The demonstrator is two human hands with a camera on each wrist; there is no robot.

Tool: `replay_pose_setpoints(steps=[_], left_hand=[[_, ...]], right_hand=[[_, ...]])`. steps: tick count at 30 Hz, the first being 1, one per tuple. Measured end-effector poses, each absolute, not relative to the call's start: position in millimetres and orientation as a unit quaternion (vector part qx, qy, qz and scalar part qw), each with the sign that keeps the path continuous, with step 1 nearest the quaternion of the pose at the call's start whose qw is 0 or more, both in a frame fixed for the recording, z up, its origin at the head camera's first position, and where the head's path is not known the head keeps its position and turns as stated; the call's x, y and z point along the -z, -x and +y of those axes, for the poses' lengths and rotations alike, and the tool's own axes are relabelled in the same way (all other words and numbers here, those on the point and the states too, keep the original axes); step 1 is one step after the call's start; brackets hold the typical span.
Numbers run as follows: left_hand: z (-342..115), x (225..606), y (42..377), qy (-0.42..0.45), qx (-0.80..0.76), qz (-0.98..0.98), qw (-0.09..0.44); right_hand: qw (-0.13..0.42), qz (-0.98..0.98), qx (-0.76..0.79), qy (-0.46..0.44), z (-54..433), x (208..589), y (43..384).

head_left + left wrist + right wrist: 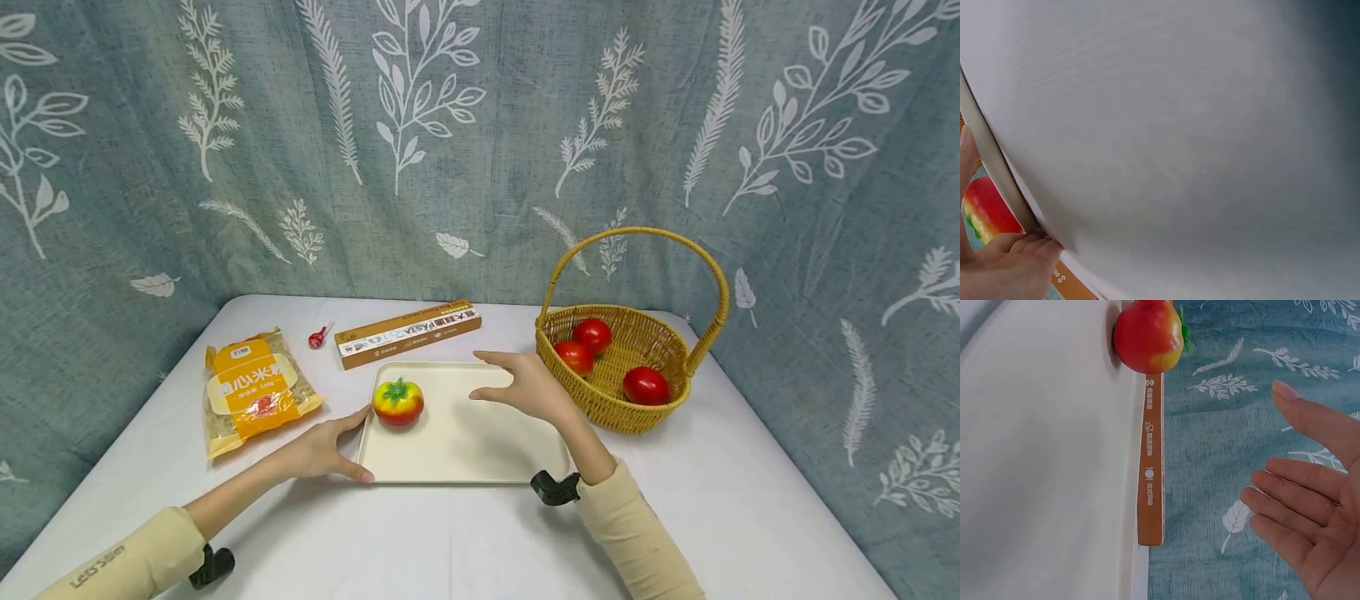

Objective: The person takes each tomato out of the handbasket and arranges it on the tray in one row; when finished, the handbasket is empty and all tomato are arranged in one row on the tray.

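Observation:
On a cream tray [480,454], near its left end, sits a red-and-yellow tomato-like fruit [398,402] with a green leafy top. My left hand [324,450] touches the tray's left side, thumb by the near corner and fingers along the edge. In the left wrist view, the left hand [1013,265] has its fingertips at the tray's rim [997,162]. Above the tray's right part hovers my right hand [528,387], thumb and fingers spread apart. The right wrist view shows that right hand [1316,506] with straight, relaxed fingers and nothing in them.
A wicker basket [607,415] with a tall handle stands right of the tray, holding several red fruits [646,386]. Behind the tray lies a brown pasta box [408,333]. Left are a red-wrapped lollipop [317,338] and an orange-labelled food bag [258,392].

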State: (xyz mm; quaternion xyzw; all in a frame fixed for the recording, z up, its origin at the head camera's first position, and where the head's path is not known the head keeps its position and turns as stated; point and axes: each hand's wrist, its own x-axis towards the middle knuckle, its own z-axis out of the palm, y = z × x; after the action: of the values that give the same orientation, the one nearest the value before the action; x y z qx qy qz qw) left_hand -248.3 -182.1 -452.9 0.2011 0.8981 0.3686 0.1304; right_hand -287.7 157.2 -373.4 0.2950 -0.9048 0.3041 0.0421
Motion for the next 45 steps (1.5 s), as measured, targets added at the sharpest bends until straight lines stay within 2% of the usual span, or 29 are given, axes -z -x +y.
replay_pose_setpoints(steps=[21,45], left_hand=[[-182.4,453.0,249.3,-0.198,-0.370,0.898,0.132],[-181.6,452.1,248.2,-0.208,-0.366,0.899,0.123]], right_hand=[[0.081,-0.910,-0.314,-0.259,200.1,369.3,285.6],[0.075,-0.932,-0.285,-0.212,251.1,354.6,293.7]])
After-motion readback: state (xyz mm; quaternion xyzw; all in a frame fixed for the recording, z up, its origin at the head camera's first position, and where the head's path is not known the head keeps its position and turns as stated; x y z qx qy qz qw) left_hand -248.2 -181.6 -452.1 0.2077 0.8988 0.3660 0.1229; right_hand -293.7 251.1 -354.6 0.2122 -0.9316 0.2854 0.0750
